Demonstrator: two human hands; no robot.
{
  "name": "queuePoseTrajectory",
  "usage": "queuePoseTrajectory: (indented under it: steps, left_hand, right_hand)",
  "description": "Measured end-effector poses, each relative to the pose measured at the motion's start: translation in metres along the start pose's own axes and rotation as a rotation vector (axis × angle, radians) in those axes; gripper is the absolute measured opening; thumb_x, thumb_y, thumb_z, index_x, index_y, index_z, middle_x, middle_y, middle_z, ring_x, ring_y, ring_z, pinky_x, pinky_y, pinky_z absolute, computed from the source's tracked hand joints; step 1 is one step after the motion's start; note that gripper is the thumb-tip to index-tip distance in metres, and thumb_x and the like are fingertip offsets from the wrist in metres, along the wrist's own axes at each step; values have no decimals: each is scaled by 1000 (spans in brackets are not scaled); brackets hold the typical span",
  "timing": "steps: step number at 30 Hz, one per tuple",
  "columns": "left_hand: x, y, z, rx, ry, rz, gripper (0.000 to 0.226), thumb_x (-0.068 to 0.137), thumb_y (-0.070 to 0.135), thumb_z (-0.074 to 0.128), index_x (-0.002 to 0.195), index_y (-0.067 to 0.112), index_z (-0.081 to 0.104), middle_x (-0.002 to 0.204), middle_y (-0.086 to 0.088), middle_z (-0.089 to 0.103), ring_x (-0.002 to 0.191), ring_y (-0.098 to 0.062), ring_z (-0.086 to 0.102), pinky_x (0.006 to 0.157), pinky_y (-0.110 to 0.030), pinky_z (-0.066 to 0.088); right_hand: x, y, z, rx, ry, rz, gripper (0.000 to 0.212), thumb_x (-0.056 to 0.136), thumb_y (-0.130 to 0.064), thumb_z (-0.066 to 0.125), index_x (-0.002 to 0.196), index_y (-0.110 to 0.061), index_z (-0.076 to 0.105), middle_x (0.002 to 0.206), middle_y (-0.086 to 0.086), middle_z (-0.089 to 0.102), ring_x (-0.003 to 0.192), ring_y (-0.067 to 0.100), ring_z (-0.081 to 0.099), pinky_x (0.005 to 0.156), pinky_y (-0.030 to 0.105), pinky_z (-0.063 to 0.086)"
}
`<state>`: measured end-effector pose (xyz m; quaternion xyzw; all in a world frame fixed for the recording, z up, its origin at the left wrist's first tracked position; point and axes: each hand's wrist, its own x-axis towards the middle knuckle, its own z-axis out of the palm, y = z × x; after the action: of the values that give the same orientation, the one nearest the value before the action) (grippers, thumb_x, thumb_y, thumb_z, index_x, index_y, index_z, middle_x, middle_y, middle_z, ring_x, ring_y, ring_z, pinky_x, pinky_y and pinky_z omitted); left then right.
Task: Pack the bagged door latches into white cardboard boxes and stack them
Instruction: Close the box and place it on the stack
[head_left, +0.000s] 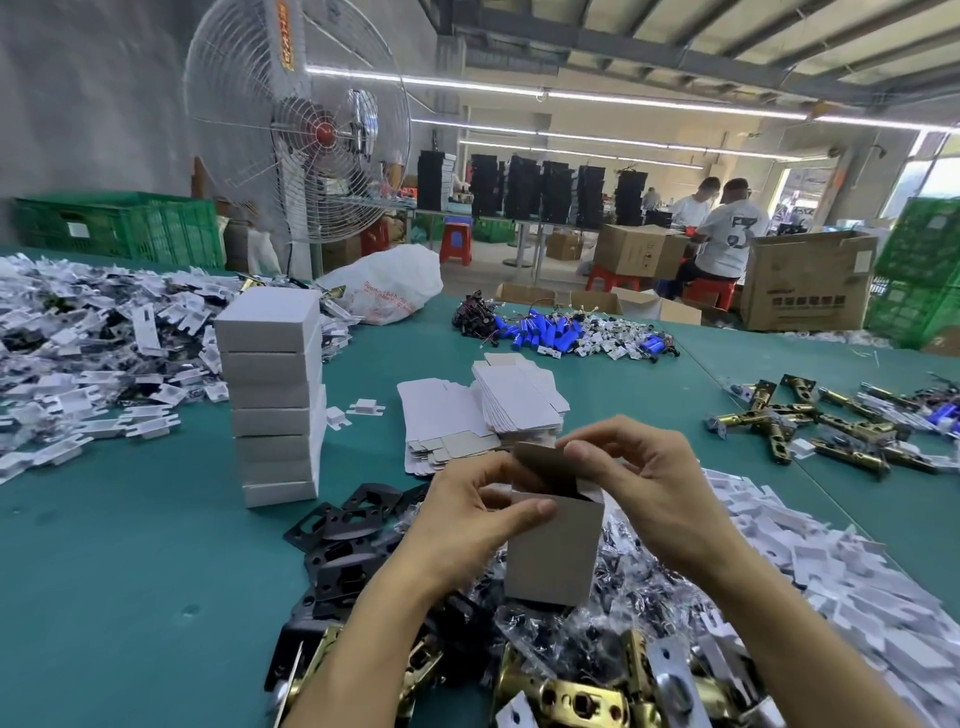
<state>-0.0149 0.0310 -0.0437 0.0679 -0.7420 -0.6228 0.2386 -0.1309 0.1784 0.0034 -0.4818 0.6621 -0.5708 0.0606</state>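
Observation:
I hold a small white cardboard box (550, 551) upright over the table, its top open. My left hand (467, 525) grips its left side with the thumb across the front. My right hand (639, 467) pinches the raised top flap (543, 465) between fingertips. Whatever is inside the box is hidden. A tall stack of closed white boxes (272, 395) stands to the left. Flat unfolded box blanks (483, 410) lie just behind my hands. Bagged brass door latches (576, 691) are heaped at the near edge below the box.
Black strike plates (343, 535) lie beside my left forearm. White card inserts (810, 561) pile up on the right, another heap (88, 353) on the far left. Loose brass latches (821, 421) and blue cylinders (545, 332) lie farther back. A standing fan (306, 130) is behind the table.

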Motion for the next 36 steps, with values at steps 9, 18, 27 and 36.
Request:
queuePoseTrajectory:
  steps: [9,18,27,36]
  left_hand:
    - [-1,0,-1,-92,140,83,23,62,9,90,72,25,76,96,2,77,95,-18,74,82,-42,61]
    - [-1,3,-3,-17,150,49,41,60,45,89,90,30,65,93,0,73,87,-17,74,69,-27,57]
    - [1,5,1,-184,128,52,11,76,18,79,86,24,79,90,-2,77,89,-21,73,79,-41,58]
    - [3,-1,-1,-54,140,105,28,77,2,82,80,30,80,98,7,77,92,-12,73,79,-23,57]
  right_hand:
    - [-9,2,-8,-63,-52,9,15,75,-30,73,84,-19,78,91,-5,74,91,8,69,77,18,53]
    - [-10,11,-4,-161,-4,47,17,79,-14,81,90,-27,76,90,-11,75,88,11,70,79,38,60]
    - [-12,13,-6,-101,-74,47,21,85,-7,74,94,-25,79,95,-10,77,94,6,71,84,22,56]
    - [-18,19,-11,-184,-70,-19,24,83,-4,73,101,-18,79,104,-6,74,98,2,69,86,16,54]
